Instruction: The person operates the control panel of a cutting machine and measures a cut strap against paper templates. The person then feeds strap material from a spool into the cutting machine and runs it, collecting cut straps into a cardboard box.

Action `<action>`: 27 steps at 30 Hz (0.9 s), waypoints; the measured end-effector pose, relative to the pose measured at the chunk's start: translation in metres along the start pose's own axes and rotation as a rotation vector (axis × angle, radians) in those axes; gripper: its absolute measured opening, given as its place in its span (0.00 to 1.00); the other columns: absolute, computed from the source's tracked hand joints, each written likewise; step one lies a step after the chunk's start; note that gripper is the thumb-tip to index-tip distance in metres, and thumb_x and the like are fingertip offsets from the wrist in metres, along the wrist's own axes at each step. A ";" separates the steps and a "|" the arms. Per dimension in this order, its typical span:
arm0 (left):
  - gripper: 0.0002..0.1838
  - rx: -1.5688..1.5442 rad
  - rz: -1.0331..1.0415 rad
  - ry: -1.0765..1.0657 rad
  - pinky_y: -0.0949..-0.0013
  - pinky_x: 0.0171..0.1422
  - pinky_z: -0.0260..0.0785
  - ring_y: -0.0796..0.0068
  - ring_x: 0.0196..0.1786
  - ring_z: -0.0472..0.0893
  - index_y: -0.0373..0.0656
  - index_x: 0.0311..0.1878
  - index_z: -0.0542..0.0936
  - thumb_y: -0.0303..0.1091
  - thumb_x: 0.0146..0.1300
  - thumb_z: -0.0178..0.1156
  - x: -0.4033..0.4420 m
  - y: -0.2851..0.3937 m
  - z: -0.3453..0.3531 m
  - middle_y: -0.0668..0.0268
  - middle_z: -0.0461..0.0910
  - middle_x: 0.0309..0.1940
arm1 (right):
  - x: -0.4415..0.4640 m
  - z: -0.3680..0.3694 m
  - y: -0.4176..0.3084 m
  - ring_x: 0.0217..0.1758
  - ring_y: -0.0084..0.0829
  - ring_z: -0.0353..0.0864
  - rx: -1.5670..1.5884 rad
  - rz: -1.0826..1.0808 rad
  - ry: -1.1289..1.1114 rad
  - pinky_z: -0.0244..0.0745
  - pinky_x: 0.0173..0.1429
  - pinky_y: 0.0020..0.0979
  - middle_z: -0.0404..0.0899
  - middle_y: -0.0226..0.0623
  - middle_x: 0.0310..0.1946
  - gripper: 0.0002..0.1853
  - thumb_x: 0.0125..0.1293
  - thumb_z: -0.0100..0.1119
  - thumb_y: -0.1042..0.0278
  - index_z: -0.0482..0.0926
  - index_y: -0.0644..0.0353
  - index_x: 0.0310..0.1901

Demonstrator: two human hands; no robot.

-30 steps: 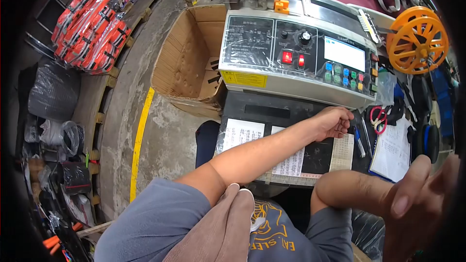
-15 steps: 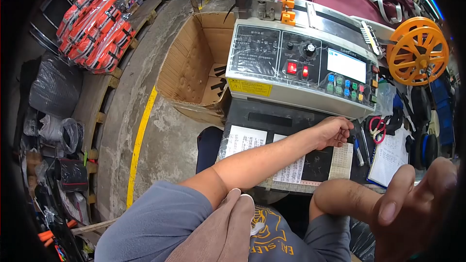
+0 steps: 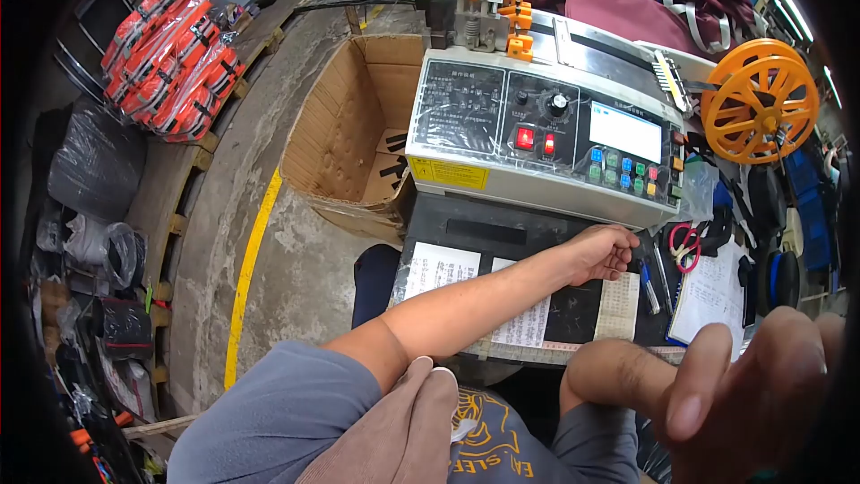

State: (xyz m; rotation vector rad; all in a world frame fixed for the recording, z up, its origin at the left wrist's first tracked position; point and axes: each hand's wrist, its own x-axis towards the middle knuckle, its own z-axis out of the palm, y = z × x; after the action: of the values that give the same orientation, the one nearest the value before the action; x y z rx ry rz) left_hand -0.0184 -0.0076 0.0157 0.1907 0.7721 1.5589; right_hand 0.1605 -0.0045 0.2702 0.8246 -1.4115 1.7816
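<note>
The big machine is pale grey, with a black front, a bright screen and two red lit switches. It sits on the black table. The left hand is half curled near its bottom corner; whether it holds anything, I cannot tell. The right hand is loosely open, nothing seen in it. As before, the lights glow, but the view has moved a bit.

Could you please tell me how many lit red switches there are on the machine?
2: the wide switch and, just right of it, the narrow switch, both left of the screen.
</note>
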 end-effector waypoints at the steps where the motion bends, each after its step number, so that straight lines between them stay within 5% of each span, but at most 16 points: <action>1: 0.09 -0.005 0.000 -0.001 0.65 0.42 0.79 0.76 0.34 0.83 0.46 0.53 0.78 0.31 0.73 0.56 0.000 0.000 0.000 0.71 0.81 0.32 | 0.000 0.001 0.000 0.49 0.27 0.75 -0.001 0.001 0.003 0.62 0.48 0.38 0.74 0.28 0.53 0.41 0.46 0.88 0.54 0.77 0.47 0.63; 27: 0.09 -0.013 0.005 0.000 0.65 0.41 0.78 0.76 0.34 0.82 0.45 0.54 0.78 0.32 0.74 0.56 0.002 0.000 0.000 0.71 0.81 0.32 | 0.003 0.006 -0.001 0.53 0.22 0.73 0.051 -0.002 0.012 0.58 0.53 0.39 0.75 0.22 0.49 0.33 0.52 0.84 0.62 0.79 0.47 0.60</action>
State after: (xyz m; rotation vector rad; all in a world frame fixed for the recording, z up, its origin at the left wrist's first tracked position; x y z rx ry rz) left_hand -0.0189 -0.0054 0.0148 0.1833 0.7621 1.5678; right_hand 0.1602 -0.0095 0.2744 0.8396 -1.3620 1.8244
